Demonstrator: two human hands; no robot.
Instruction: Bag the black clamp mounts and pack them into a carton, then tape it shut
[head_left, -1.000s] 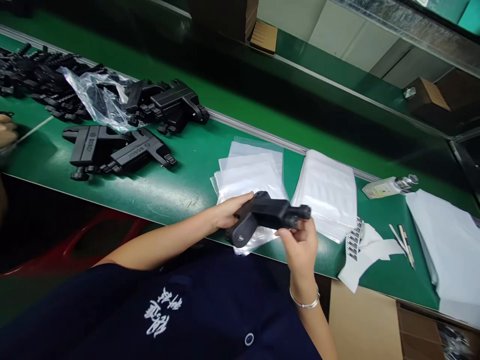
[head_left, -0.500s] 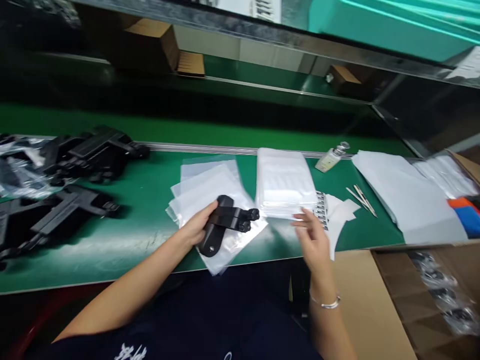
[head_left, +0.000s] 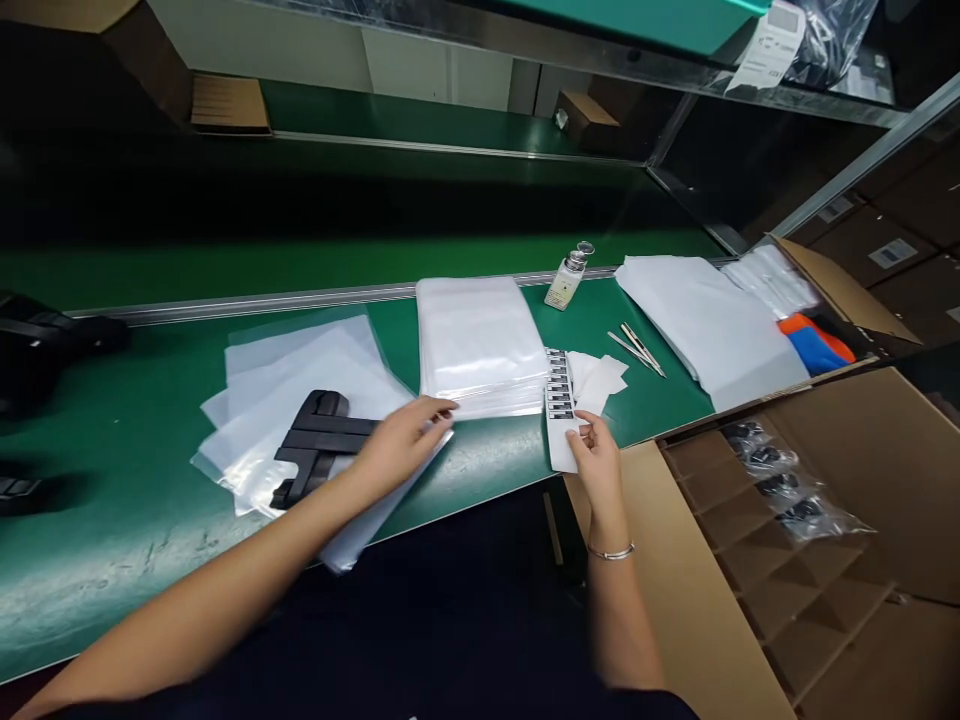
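My right hand [head_left: 598, 455] pinches the near end of a white strip of labels [head_left: 559, 412] printed with black blocks. Reaching across the bench, my left hand [head_left: 405, 437] has its fingers stretched out near the front edge of a stack of clear plastic bags [head_left: 480, 340], and holds nothing that I can see. Partly behind that hand, a black plastic bracket-like part [head_left: 319, 440] lies on fanned-out clear bags [head_left: 300, 365]. Torn white backing paper [head_left: 598, 378] is beside the label strip.
Tweezers [head_left: 637, 350] and a small pump bottle [head_left: 568, 278] lie and stand further right. Beyond are white sheets [head_left: 675, 310] and an orange-blue object [head_left: 817, 340]. An open divided carton [head_left: 750, 540] adjoins the bench's front right. More black parts [head_left: 45, 345] are at the left.
My left hand has let go of the black part, now lying on the fanned bags, and moved toward the bag stack. My right hand has taken hold of the label strip. The view has shifted right.
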